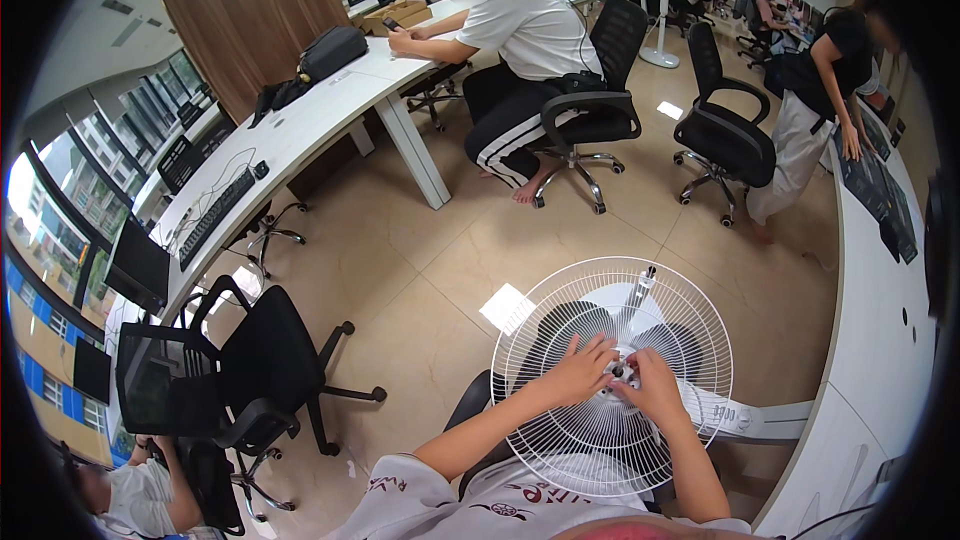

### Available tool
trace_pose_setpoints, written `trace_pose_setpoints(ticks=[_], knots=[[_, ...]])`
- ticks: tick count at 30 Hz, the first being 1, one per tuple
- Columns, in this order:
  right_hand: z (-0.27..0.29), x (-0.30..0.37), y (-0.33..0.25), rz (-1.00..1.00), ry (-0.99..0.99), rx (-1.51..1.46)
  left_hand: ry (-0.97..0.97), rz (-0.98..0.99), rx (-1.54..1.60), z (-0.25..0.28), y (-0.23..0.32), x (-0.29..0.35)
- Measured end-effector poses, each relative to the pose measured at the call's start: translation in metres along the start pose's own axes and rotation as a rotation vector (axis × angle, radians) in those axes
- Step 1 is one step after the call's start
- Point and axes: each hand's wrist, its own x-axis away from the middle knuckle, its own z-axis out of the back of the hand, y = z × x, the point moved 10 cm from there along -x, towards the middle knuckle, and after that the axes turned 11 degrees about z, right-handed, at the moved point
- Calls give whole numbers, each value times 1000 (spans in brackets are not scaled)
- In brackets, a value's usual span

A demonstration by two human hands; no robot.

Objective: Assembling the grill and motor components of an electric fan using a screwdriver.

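Observation:
A round white wire fan grille (540, 420) faces up in front of my body, with a fan's hub (620, 371) and its dark centre at the middle. My left hand (582, 370) lies over the wires left of the hub, fingers spread and fingertips at the hub's edge. On the other side my right hand (652, 388) is closed, with thumb and fingers pinched at the hub; whatever small part they grip is hidden. The white fan neck (735, 414), with a row of buttons, extends to the right from under the grille.
White desks (865, 390) stand at right and far left. Black office chairs (270, 350) are at left and beyond. A seated person (535, 25) holds a phone; another person (835, 70) leans over the right desk. A white standing fan (665, 10) is farther back.

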Motion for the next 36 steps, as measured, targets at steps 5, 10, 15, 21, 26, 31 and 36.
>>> trace_pose_setpoints(ticks=[5,10,15,21,26,31,36], knots=[[2,-4,-8,72,34,-127,-14,31,-1,3,-3,5],[-12,-8,-8,26,-33,-52,-32,101,32,5,-13,12],[-14,-18,-22,43,-12,63,4,113,17,7,-21,21],[-15,-28,-31,99,-63,-133,49,176,39,11,-32,35],[-28,-33,-21,86,-110,-79,101,200,-8,19,-39,41],[-30,-36,-23,126,-59,-74,91,206,44,19,-43,48],[-22,-37,-29,149,-24,-126,105,227,52,19,-44,49]])
